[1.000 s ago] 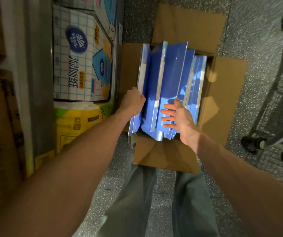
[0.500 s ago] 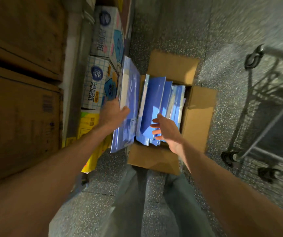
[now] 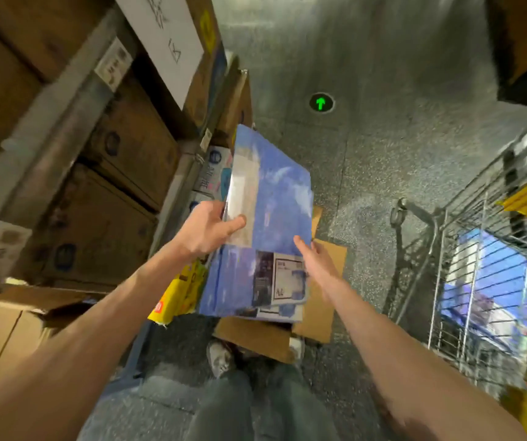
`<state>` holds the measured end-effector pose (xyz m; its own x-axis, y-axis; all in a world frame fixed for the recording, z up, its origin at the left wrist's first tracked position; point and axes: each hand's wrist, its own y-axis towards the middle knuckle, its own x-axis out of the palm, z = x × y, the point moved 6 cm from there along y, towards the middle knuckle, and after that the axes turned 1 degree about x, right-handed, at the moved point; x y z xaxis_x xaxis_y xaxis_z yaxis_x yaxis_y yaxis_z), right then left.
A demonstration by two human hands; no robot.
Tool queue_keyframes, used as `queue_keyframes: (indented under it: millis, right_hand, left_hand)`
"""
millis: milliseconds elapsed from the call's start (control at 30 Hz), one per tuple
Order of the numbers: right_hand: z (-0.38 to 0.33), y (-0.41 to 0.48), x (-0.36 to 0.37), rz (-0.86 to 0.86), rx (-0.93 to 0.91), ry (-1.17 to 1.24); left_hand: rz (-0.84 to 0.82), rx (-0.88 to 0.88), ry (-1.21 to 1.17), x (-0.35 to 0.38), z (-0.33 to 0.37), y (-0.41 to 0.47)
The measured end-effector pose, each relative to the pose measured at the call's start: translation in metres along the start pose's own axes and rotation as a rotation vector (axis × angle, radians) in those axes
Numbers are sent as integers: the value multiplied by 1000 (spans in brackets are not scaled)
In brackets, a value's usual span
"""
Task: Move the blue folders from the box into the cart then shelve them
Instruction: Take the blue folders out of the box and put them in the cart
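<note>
The left hand pinches a blue folder by its left edge, thumb on the cover, now lifted above the cardboard box at 6 o'clock, while the right hand, fingers straight, has left the box's stack for the folder's right edge, with the wire cart at 3 o'clock.

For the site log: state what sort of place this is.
Probably a stockroom or warehouse aisle. Metal racking on the left is stacked with cardboard cartons, a wire cart stands on the right, and a green arrow marker is set into the speckled floor.
</note>
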<state>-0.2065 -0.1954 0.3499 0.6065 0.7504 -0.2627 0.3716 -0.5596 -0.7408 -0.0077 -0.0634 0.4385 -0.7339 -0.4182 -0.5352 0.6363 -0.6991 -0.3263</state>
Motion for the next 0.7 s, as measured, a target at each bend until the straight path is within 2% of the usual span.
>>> queue_keyframes:
  millis: [100, 267, 400, 467, 533, 700]
  right_hand:
    - [8, -20, -38, 27, 21, 159]
    - [13, -77, -74, -72, 84, 429]
    - [26, -118, -103, 51, -19, 511]
    - [40, -141, -124, 152, -80, 528]
    - [50, -149, -136, 175, -114, 532]
    - [77, -218, -194, 291, -176, 592]
  left_hand:
    - [-10, 37, -55, -3, 40, -23]
    - [-14, 148, -123, -3, 86, -55]
    - [9, 234, -157, 3, 110, -90]
    - [1, 235, -253, 15, 120, -115]
    - [0, 193, -356, 25, 124, -124]
    - [-103, 188, -412, 77, 149, -144]
